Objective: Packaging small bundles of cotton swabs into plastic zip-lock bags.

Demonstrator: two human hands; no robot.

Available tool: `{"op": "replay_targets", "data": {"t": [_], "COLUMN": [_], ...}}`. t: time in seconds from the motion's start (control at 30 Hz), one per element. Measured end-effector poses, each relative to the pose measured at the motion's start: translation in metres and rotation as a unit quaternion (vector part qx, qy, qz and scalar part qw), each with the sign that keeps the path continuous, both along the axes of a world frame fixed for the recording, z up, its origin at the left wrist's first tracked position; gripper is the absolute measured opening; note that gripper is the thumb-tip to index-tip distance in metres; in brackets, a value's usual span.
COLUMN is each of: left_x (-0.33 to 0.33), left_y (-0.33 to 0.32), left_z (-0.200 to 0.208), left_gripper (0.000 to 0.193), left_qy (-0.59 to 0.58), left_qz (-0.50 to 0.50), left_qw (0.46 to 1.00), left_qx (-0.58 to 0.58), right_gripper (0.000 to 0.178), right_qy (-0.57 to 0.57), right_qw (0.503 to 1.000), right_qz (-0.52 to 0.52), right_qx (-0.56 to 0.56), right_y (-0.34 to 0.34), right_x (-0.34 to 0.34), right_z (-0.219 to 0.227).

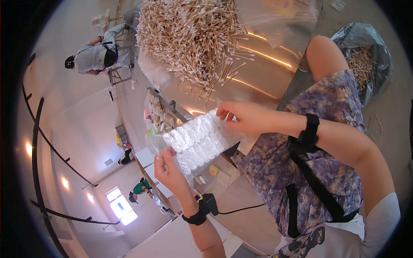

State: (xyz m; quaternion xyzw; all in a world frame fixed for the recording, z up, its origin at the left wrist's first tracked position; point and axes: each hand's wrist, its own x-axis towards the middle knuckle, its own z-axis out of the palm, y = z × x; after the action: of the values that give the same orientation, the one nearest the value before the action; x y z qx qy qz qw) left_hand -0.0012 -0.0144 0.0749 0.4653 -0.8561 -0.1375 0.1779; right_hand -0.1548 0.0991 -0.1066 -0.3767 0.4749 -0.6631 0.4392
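Both my hands hold a clear plastic bag packed with cotton swabs point(198, 139), their white tips facing me in tight rows. My left hand point(168, 168) pinches the bag's lower left end. My right hand point(241, 116) grips its upper right end. A large loose heap of wooden-stick cotton swabs point(189, 36) lies on the shiny metal table point(262, 75) just beyond the bag. Black straps sit on both my wrists.
A grey plastic bag with more swabs point(365, 60) lies on the floor at right, beside my knee. Clear empty bags point(279, 17) lie at the table's far side. Another person point(97, 56) sits at upper left; two more people are far off at lower left.
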Motion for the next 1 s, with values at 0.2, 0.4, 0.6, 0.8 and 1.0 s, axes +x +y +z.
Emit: {"op": "replay_targets", "data": {"t": [0.2,0.4,0.6,0.8,1.0], "left_x": [0.026,0.046,0.052,0.035,0.014], "left_y": [-0.008,-0.022,-0.021,-0.003,0.036], "left_z": [-0.019,-0.028,-0.038,-0.036,-0.022], "left_gripper": [0.024,0.026,0.024,0.023,0.015], "left_qy": [0.167,0.256,0.297,0.316,0.229], "left_qz": [0.077,0.081,0.080,0.075,-0.011], "left_qw": [0.982,0.942,0.932,0.930,0.962], "left_qx": [0.049,0.203,0.193,0.173,0.145], "right_gripper": [0.025,0.023,0.052,0.089,0.096], "right_qy": [0.003,0.026,0.042,0.113,0.185], "right_qw": [0.992,0.990,0.992,0.988,0.976], "right_qz": [-0.099,-0.111,-0.016,0.099,0.074], "right_qx": [0.078,0.086,0.115,0.035,-0.092], "right_y": [0.000,0.001,-0.009,-0.006,0.022], "right_x": [-0.019,-0.023,-0.012,-0.026,-0.046], "right_z": [0.000,-0.004,-0.015,-0.017,0.032]}}
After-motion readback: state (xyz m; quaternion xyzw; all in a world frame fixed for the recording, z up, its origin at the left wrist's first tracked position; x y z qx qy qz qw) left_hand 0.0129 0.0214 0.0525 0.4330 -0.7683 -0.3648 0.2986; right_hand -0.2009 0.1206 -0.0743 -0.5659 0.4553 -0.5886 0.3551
